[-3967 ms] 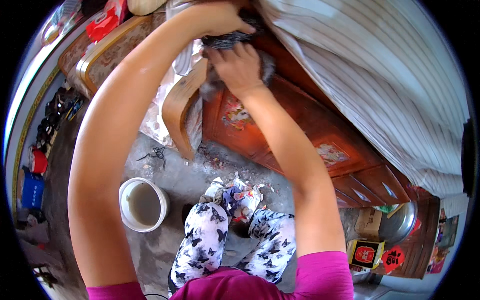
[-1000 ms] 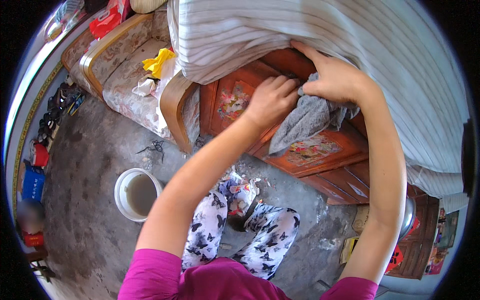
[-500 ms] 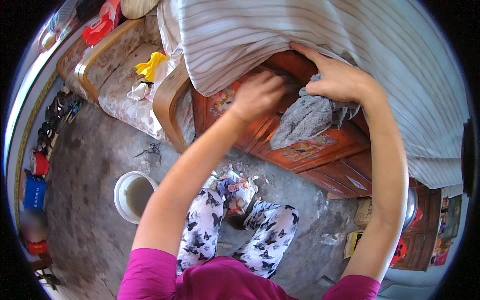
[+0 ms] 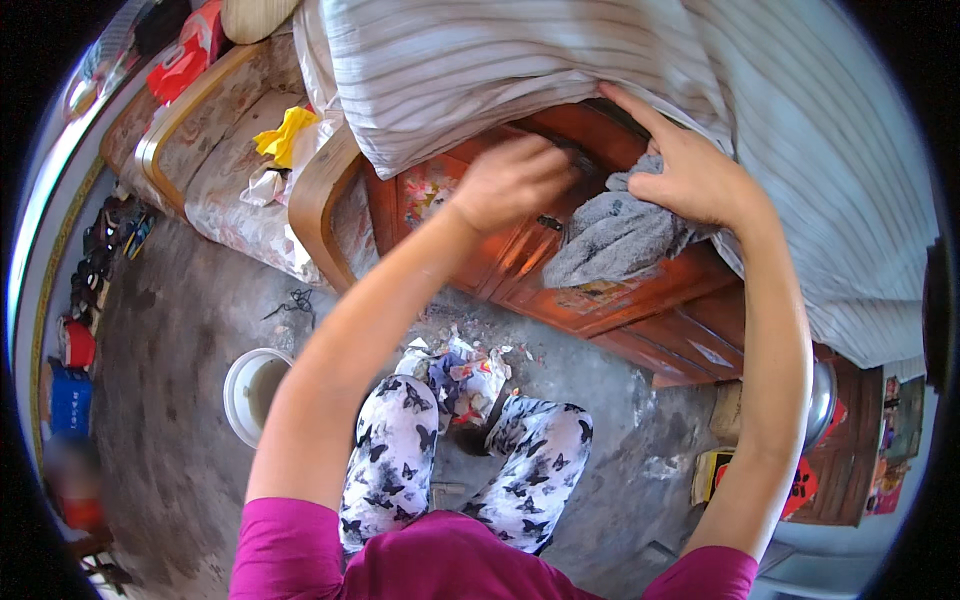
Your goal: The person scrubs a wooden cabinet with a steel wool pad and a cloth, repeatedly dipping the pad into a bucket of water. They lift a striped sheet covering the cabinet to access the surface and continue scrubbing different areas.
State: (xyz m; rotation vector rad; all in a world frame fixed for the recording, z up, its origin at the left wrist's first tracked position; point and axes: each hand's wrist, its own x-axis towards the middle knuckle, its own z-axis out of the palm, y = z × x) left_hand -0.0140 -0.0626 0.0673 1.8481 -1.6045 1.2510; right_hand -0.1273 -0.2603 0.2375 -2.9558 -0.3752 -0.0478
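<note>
My left hand (image 4: 515, 182), smeared by motion, is at the upper front of a reddish-brown wooden cabinet (image 4: 475, 245) with painted flower panels. Its fingers are curled round something dark and small that I cannot make out. To its right, my right hand (image 4: 690, 178) clasps a crumpled grey cloth (image 4: 610, 240) between thumb and palm. The cloth droops over the cabinet front. My right forefinger is stretched out along the hem of a striped white sheet (image 4: 530, 50), which hangs over the cabinet and is pushed up there.
Left of the cabinet stands a flowered armchair with wooden arms (image 4: 325, 190), a yellow cloth (image 4: 287, 137) on its seat. A white bucket of murky water (image 4: 240, 400) is on the concrete floor. Torn paper scraps (image 4: 465, 380) lie by my knees. Shoes (image 4: 105, 240) line the left wall.
My left hand is still moving at the cabinet's upper front, its grip unchanged. The grey cloth has bunched up slightly in my right hand. The view has shifted a little.
</note>
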